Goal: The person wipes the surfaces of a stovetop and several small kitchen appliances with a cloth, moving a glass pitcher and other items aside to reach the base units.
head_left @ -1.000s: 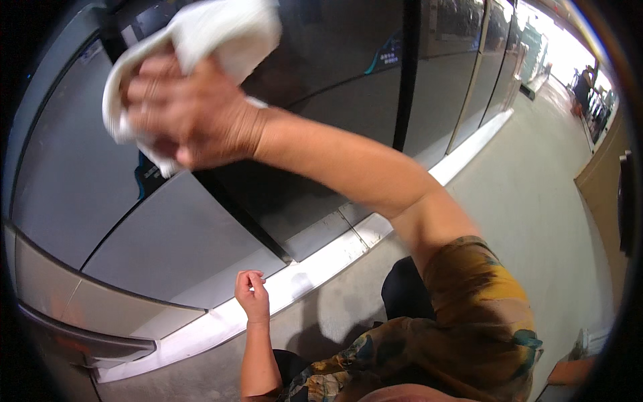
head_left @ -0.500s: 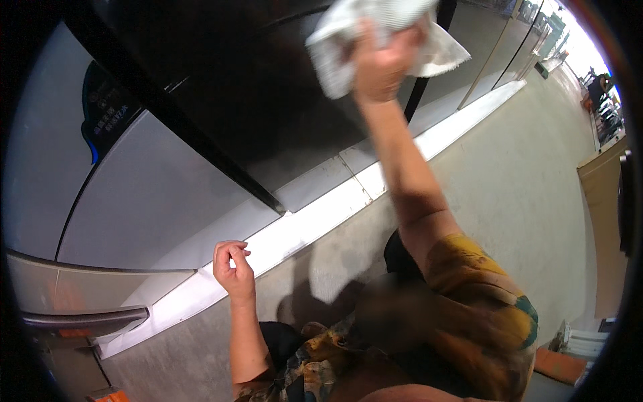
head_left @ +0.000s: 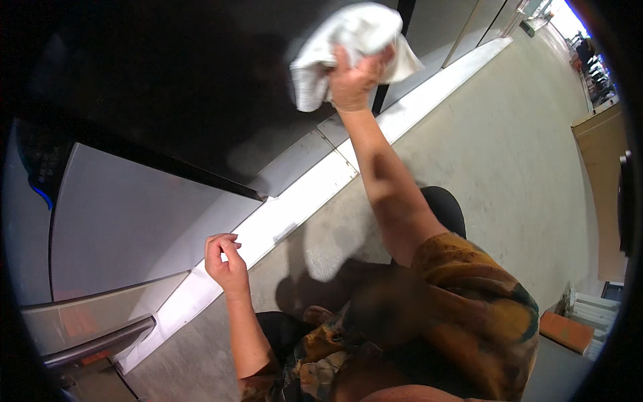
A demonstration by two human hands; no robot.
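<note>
A crumpled white cloth [head_left: 365, 33] is gripped in my right hand [head_left: 356, 84], my arm stretched out far ahead. The hand presses or holds it at a glossy black panel [head_left: 201, 80]; whether the cloth touches the surface is hard to tell. The cloth's edges look slightly blurred and hang out on both sides of my fingers. My left hand [head_left: 226, 262] hovers at the lower left with curled fingers and nothing visible in them. It is nearest to the white strip [head_left: 288, 218] along the panel's base.
Left of the black panel stands a grey panel [head_left: 134, 221], divided off by a dark frame bar [head_left: 181, 169]. A dark bar-like handle [head_left: 107, 340] sits at the lower left. Grey floor [head_left: 495, 161] spreads to the right, with an orange-brown block [head_left: 566, 331] at the far right.
My right hand and the cloth have moved down and left in the picture. The whole view has shifted somewhat too. The left hand keeps its curled shape.
</note>
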